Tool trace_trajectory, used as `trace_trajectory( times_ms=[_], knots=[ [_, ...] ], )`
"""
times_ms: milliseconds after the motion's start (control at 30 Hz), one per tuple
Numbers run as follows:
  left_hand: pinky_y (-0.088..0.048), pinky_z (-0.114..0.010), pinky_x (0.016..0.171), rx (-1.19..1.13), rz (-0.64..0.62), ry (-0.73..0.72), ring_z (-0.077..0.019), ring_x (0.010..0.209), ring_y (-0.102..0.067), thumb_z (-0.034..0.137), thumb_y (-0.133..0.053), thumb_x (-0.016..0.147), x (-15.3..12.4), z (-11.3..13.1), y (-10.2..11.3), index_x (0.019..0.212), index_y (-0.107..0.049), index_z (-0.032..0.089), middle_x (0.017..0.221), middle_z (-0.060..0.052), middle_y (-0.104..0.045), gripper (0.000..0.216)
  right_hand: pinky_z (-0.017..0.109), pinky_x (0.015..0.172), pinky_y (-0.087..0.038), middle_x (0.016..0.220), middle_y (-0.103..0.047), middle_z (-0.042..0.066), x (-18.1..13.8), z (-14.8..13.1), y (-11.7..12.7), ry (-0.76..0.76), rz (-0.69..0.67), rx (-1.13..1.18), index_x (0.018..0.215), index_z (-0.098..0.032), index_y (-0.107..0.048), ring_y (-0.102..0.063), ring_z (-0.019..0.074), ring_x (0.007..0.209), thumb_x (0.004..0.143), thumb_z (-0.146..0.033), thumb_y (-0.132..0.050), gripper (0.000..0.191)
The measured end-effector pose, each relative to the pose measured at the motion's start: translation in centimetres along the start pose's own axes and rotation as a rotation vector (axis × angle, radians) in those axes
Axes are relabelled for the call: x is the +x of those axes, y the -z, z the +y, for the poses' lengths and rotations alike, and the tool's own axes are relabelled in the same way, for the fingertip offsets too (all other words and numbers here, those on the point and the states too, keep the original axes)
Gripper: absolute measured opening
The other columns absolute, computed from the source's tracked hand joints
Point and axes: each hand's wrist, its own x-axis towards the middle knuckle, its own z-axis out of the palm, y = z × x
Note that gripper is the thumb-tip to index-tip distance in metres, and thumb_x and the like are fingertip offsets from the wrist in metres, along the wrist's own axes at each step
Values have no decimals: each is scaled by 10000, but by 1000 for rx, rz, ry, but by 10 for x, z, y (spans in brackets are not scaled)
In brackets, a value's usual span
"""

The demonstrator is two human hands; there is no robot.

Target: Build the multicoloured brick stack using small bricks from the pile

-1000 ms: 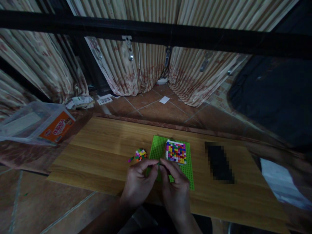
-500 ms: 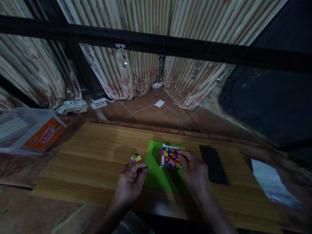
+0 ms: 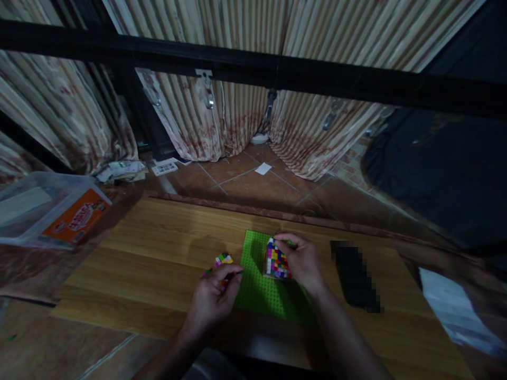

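Note:
A green studded baseplate lies on the wooden table. On it stands a block built of many small coloured toy bricks, with white ones along its top edge. My right hand reaches over the block's right part and hides it. Its thumb and finger are closed together at the block's far edge; whatever is between them is hidden. Left of the baseplate, my left hand pinches a small green toy brick. Just beyond that hand lie loose coloured bricks, partly covered by its fingers.
A dark, pixelated flat object lies on the table to the right. A clear plastic box with an orange label stands at the left. White paper lies at the far right. Beyond the table are floor tiles and striped curtains.
My right hand has moved from the block's right edge to its far edge, now covering more of it. My left hand keeps its pinch on the green brick. The view has shifted slightly.

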Motion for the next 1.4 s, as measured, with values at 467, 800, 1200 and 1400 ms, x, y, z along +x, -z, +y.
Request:
trace_trajectory(
  times_ms=[467, 800, 1200, 1400],
  knots=[
    [-520, -222, 667, -57, -75, 99, -141, 748, -677, 293, -558, 891, 17, 10, -11, 987, -736, 210, 850, -21, -743, 219, 341, 693, -529, 794, -781, 52, 4, -6, -2, -221, -69, 121, 759, -217, -786, -698, 215, 708, 640, -411, -744, 231],
    [-539, -244, 739, -60, -83, 42, -151, 774, -694, 230, -560, 872, 10, 3, -20, 931, -724, 209, 860, -30, -749, 177, 355, 718, -541, 835, -790, 57, 0, -2, 0, -224, -71, 97, 812, -225, -801, -711, 227, 749, 666, -432, -745, 259],
    [-527, -248, 702, -81, -184, 56, -154, 754, -691, 112, -553, 836, -39, 12, -43, 882, -711, 213, 809, -23, -734, 193, 346, 691, -537, 878, -786, 68, -2, 7, 1, -162, -88, -8, 878, -219, -798, -703, 227, 740, 737, -457, -703, 293],
    [-543, -259, 788, -54, -132, 30, -161, 825, -702, 127, -548, 847, -18, 6, -33, 901, -713, 221, 871, -27, -751, 197, 361, 739, -530, 873, -778, 67, -1, 5, -4, -96, -74, -15, 857, -218, -786, -701, 234, 777, 751, -421, -655, 264]
  ],
)
